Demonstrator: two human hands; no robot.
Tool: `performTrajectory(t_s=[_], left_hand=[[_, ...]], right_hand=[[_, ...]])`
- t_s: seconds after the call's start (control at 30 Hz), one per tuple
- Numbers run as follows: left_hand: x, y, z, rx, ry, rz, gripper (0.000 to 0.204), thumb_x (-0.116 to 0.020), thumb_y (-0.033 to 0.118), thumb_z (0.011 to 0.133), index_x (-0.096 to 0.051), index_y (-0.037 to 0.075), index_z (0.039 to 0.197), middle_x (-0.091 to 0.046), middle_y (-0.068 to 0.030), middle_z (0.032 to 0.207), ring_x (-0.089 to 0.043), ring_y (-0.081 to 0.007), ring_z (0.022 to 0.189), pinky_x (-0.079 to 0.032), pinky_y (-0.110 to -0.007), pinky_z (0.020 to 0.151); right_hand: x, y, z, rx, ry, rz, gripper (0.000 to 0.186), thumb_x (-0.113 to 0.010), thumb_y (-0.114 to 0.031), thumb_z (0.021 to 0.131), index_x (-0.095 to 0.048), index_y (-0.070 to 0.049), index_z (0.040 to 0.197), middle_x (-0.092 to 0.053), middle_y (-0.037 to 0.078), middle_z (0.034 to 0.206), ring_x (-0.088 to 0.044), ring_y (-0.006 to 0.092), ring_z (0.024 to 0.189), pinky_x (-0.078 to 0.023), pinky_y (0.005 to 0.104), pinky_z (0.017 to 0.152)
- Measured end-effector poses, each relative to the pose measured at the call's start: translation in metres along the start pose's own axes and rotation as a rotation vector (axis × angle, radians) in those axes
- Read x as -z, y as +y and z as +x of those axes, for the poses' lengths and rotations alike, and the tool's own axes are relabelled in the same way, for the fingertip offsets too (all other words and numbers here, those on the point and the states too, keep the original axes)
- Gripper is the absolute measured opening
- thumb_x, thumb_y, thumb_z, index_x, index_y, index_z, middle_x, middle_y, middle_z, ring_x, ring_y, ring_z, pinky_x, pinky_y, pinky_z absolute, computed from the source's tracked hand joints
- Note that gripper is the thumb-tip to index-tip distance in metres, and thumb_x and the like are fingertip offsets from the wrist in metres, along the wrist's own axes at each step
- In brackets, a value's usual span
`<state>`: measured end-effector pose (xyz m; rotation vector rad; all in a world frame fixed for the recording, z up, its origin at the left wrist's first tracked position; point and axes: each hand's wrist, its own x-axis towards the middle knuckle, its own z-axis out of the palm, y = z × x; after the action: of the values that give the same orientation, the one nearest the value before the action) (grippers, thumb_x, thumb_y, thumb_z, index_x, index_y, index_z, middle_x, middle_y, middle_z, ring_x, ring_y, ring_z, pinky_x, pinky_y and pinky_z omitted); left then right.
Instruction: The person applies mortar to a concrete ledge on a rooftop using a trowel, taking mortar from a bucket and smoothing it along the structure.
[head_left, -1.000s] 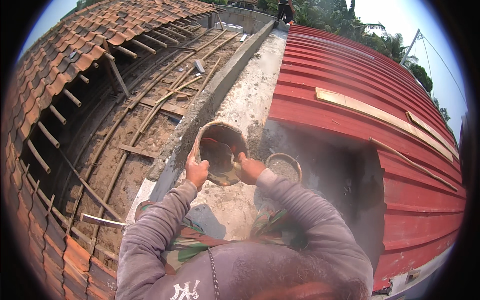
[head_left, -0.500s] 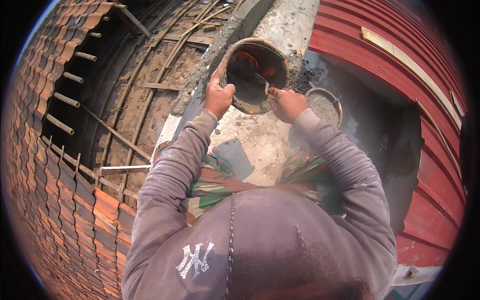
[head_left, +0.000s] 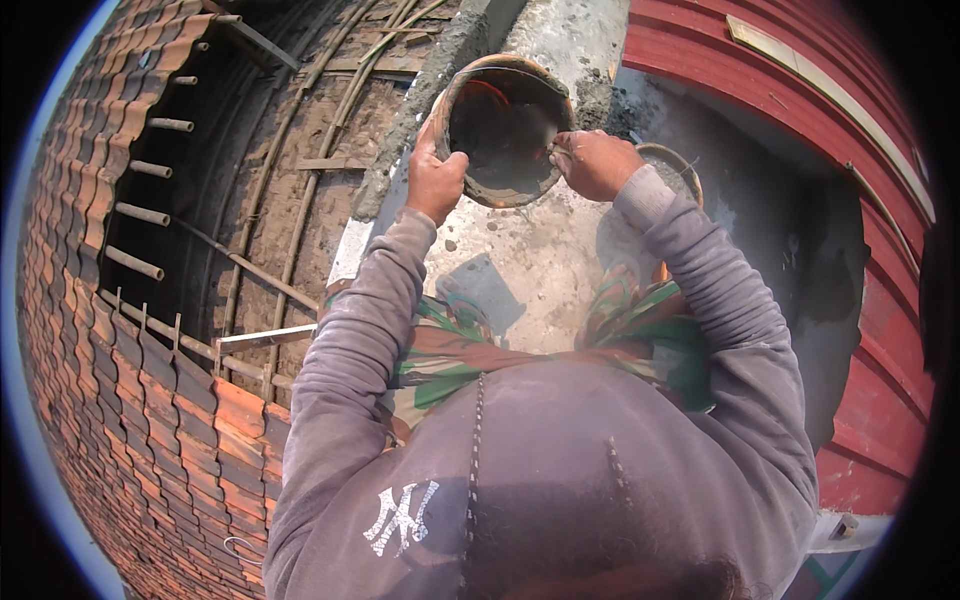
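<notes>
A mortar-caked orange bucket (head_left: 497, 200) tilts in front of me, its mouth turned toward me. Wet grey mortar (head_left: 505, 150) lies inside it. My left hand (head_left: 437, 180) grips the bucket's left rim, thumb over the edge and fingers round the outer wall. At the opposite rim, my right hand (head_left: 600, 165) is closed on a trowel, whose bent metal neck shows in the earlier frame. The blade is hidden now, in the bucket's dark inside. Beyond my right wrist stands a second bucket (head_left: 685, 160), partly covered by the sleeve.
A rough concrete ledge (head_left: 387, 165) runs along the left of the pale slab (head_left: 540, 265). Past it are bamboo poles (head_left: 300, 190) over a lower surface and clay roof tiles (head_left: 150, 400). Red metal roofing (head_left: 880, 340) and a dark grey wet-looking surface (head_left: 790, 250) lie right.
My right hand has shifted up and rightward along the bucket's rim, and the trowel neck has gone from sight. The bucket sits slightly higher in view; my left hand keeps its grip.
</notes>
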<state>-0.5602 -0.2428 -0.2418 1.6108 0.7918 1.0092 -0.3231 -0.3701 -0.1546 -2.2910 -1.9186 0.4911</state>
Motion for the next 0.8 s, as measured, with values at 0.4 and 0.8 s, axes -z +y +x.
performTrajectory(t_s=[0.4, 0.8], left_hand=[[-0.016, 0.002, -0.008, 0.068, -0.101, -0.154, 0.066, -0.057, -0.007, 0.085, -0.05, -0.001, 0.151, -0.062, -0.0096, 0.138, -0.061, -0.0171, 0.12, -0.049, -0.03, 0.104], [-0.019, 0.004, -0.006, 0.188, -0.156, -0.241, 0.064, -0.059, -0.006, 0.086, -0.05, 0.0, 0.149, -0.067, -0.0073, 0.124, -0.065, -0.0138, 0.105, -0.056, -0.029, 0.092]], right_hand=[[-0.047, 0.081, 0.048, -0.282, -0.739, 0.913, 0.037, -0.054, -0.041, 0.109, -0.068, -0.007, 0.111, -0.06, 0.005, 0.072, -0.057, 0.0137, 0.051, -0.049, 0.0309, 0.045], [-0.032, 0.036, 0.009, -0.257, -0.517, 0.886, 0.038, -0.056, -0.037, 0.108, -0.065, -0.004, 0.124, -0.062, 0.006, 0.074, -0.058, 0.0144, 0.053, -0.049, 0.0317, 0.044]])
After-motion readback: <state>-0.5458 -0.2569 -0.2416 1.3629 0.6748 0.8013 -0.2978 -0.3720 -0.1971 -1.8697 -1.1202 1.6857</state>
